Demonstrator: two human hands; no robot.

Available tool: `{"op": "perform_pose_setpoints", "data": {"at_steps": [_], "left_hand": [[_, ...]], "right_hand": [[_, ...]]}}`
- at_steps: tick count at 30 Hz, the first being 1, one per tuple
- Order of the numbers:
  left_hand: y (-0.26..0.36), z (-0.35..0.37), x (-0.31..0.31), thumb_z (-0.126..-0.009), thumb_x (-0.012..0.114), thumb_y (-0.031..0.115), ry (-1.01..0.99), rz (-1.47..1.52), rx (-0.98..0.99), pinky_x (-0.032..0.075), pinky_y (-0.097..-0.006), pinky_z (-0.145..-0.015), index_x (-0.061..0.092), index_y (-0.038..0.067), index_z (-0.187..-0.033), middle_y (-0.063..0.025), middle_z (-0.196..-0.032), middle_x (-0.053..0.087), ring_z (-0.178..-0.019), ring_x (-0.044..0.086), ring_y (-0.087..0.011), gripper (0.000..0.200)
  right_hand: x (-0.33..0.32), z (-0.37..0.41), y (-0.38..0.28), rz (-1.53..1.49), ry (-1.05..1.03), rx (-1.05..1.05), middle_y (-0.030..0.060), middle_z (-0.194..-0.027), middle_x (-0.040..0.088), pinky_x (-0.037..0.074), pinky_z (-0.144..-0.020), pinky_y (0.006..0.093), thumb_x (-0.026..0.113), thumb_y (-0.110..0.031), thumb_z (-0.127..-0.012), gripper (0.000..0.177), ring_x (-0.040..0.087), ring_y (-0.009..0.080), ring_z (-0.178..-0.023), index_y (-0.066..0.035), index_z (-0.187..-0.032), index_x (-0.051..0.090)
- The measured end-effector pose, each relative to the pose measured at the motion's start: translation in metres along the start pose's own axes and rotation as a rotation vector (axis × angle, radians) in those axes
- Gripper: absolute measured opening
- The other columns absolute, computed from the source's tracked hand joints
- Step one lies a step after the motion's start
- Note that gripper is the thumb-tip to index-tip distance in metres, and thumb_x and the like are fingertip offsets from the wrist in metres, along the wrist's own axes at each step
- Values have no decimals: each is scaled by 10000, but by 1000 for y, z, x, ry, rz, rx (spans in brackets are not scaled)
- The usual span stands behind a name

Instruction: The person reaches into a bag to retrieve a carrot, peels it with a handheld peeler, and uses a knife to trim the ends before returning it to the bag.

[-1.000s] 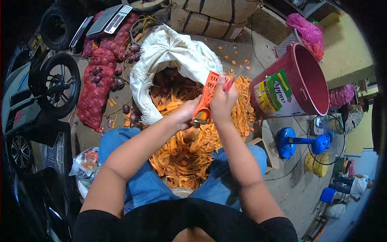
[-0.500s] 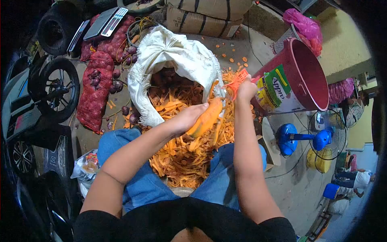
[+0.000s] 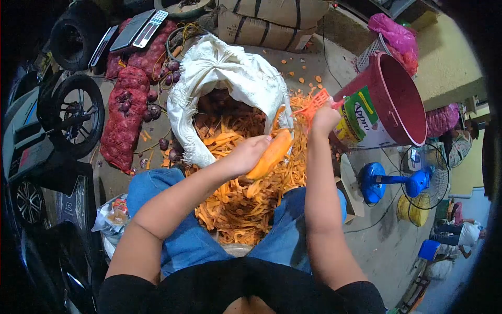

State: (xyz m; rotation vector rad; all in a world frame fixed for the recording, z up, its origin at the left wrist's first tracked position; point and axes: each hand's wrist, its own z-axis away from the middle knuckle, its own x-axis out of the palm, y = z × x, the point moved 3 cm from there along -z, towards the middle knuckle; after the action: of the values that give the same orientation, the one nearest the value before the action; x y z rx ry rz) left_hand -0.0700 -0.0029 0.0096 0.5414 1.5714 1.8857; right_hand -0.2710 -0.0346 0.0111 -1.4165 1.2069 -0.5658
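Note:
My left hand [image 3: 248, 155] grips an orange carrot [image 3: 272, 153], held slanted above a heap of orange peelings [image 3: 235, 204] between my knees. My right hand [image 3: 324, 119] holds an orange peeler [image 3: 314, 104] off the carrot's far tip, raised toward the red bucket [image 3: 387, 99]. A thin strip of peel [image 3: 276, 116] hangs between carrot and peeler. Behind the hands, an open white sack [image 3: 230, 78] lies with dark unpeeled carrots inside.
Red mesh bags of onions [image 3: 123, 115] and loose onions lie at the left, beside a motorbike wheel [image 3: 76, 112]. Cardboard boxes [image 3: 266, 21] stand at the back. A blue fan [image 3: 397, 180] sits on the floor at right. People sit far right.
One second ago both hands were together with the peeler on the carrot. My right hand has since swept the peeler away to the right, and the carrot now lies exposed in my left hand.

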Motion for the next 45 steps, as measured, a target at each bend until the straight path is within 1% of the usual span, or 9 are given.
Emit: {"op": "perform_pose_setpoints", "data": {"at_steps": [3,8,12,18,20,28,35,40,45], "left_hand": [[-9,-10,-10,-866,261,259,116,262,-234,385,-247,-525,505,19,-823,-48,-672,502,-565,457,-100,345],[6,-8,-14,-865,239,260,80,260,-230,391,-257,-521,492,15,-843,-53,-674,507,-555,458,-103,352],[4,-6,-7,-875,250,285,-4,101,-27,389,-212,-633,470,4,-970,-42,-795,515,-685,460,-84,369],[21,2,-4,-874,262,317,-78,126,-89,390,-222,-645,467,-4,-958,-25,-786,506,-687,457,-76,390],[14,11,-3,-873,264,323,-121,30,-60,390,-216,-649,466,-6,-954,-18,-781,506,-700,452,-61,395],[31,12,-13,-842,272,398,-296,1013,-347,474,-339,-581,393,56,-1084,-105,-847,543,-738,560,-215,436],[0,-3,-12,-847,239,389,-227,1002,-484,457,-306,-485,416,79,-1012,-82,-722,515,-578,532,-178,393],[0,-4,-10,-855,255,358,-21,926,-473,464,-297,-489,450,44,-957,-91,-737,535,-575,544,-184,383],[8,11,-5,-854,270,356,-225,711,-530,473,-307,-540,456,24,-927,-104,-695,533,-557,548,-205,388]], "right_hand": [[-5,17,-31,-305,-138,430,60,-647,539,396,-526,277,432,-139,-806,194,501,167,-540,24,-729,504],[6,83,-64,-146,-307,-358,82,-627,530,373,-509,272,428,-139,-805,195,471,148,-508,25,-724,497],[3,28,-38,-97,-200,86,91,-627,526,378,-553,282,434,-168,-804,225,483,176,-556,24,-703,495],[-3,-3,-9,54,84,-170,95,-618,520,371,-499,288,435,-179,-809,259,465,154,-515,44,-692,495],[-13,-15,-1,-475,168,454,92,-624,526,367,-477,308,437,-181,-810,279,458,156,-508,60,-681,492],[1,27,-42,-369,-219,260,-4,-524,434,337,-438,260,472,-212,-800,275,402,83,-465,-10,-614,482],[5,46,-53,-569,-298,398,2,-550,462,347,-463,254,470,-213,-805,267,393,84,-470,-2,-642,482],[14,73,-47,-92,-313,-365,56,-641,514,371,-520,296,475,-173,-787,192,462,157,-560,2,-710,468],[-14,-13,-12,-220,45,155,75,-661,520,387,-567,307,448,-130,-792,143,482,156,-622,2,-743,475]]}}
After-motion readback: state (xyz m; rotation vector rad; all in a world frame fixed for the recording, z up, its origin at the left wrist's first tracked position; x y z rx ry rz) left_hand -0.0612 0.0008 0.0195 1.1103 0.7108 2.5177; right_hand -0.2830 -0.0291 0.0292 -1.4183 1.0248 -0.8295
